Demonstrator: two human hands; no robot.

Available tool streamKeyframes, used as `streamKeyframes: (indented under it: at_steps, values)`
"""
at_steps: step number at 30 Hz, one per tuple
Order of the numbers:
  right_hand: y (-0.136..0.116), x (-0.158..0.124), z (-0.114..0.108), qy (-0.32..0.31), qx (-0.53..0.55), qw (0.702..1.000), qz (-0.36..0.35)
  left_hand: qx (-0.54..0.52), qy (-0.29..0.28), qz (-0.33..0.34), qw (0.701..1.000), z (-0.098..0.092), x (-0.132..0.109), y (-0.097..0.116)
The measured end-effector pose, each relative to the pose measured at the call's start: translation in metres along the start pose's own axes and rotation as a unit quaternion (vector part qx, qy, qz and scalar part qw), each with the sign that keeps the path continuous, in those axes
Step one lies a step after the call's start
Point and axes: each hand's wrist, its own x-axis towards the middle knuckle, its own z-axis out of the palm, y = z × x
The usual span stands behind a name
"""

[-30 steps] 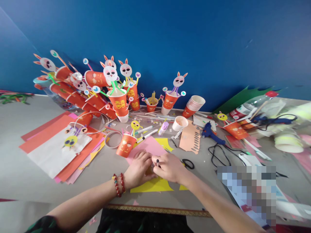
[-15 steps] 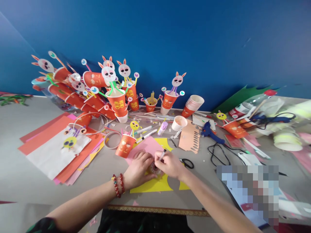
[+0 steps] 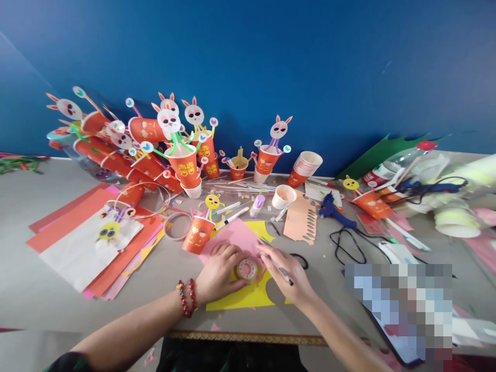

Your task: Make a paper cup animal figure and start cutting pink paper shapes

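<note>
My left hand lies on the sheets and is closed against a small tape roll, its thumb and fingers around the left side. Pink paper shows through the roll's middle. My right hand is just to the right, holding a pen that points back toward my wrist. Underneath are a pink sheet and a yellow sheet with rounded cut-outs. Scissors lie partly hidden behind my right hand. An orange paper cup with a yellow bunny face stands behind my left hand.
Several orange cups with bunny faces crowd the back left. Stacked coloured paper lies left. A wide tape roll, glue stick and white cup are behind the work. Right are a blue glue gun, its cord and a phone.
My right hand has lifted the pen away from the small tape roll, moved right and turned the pen over. The roll's centre now shows. My left hand keeps its place.
</note>
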Motion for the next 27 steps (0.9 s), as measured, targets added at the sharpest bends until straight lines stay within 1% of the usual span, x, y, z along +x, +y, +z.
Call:
streamKeyframes:
  at_steps: [2, 4, 7, 8, 9, 11, 14, 17, 21, 27]
  values:
    - [0.002, -0.005, 0.004, -0.001, -0.028, 0.999, -0.035, -0.050, -0.003, -0.008, 0.999, -0.005, 0.001, 0.000]
    - [0.005, -0.009, 0.007, 0.003, -0.043, 0.998, -0.052, -0.142, 0.010, -0.026, 0.990, -0.010, 0.002, -0.003]
    - [0.011, -0.012, 0.013, 0.024, -0.054, 0.996, -0.067, -0.276, 0.070, -0.067, 0.956, -0.015, 0.003, -0.009]
    - [0.012, -0.013, 0.015, 0.033, -0.057, 0.995, -0.071, -0.295, 0.092, -0.077, 0.948, -0.016, 0.003, -0.011]
    - [0.013, -0.013, 0.016, 0.040, -0.059, 0.995, -0.073, -0.297, 0.108, -0.081, 0.945, -0.017, 0.003, -0.012]
    - [0.012, -0.012, 0.017, 0.040, -0.061, 0.995, -0.073, -0.252, 0.113, -0.073, 0.958, -0.020, 0.003, -0.013]
    - [0.009, -0.011, 0.017, 0.038, -0.066, 0.995, -0.069, -0.112, 0.099, -0.051, 0.987, -0.023, 0.004, -0.011]
    - [0.007, -0.010, 0.018, 0.049, -0.071, 0.993, -0.077, -0.009, 0.082, -0.033, 0.996, -0.021, 0.003, -0.008]
    - [0.007, -0.010, 0.020, 0.059, -0.067, 0.993, -0.083, 0.028, 0.066, -0.022, 0.997, -0.013, 0.003, -0.008]
    - [0.006, -0.011, 0.018, 0.074, -0.072, 0.991, -0.081, 0.048, 0.081, -0.022, 0.995, -0.004, 0.003, -0.010]
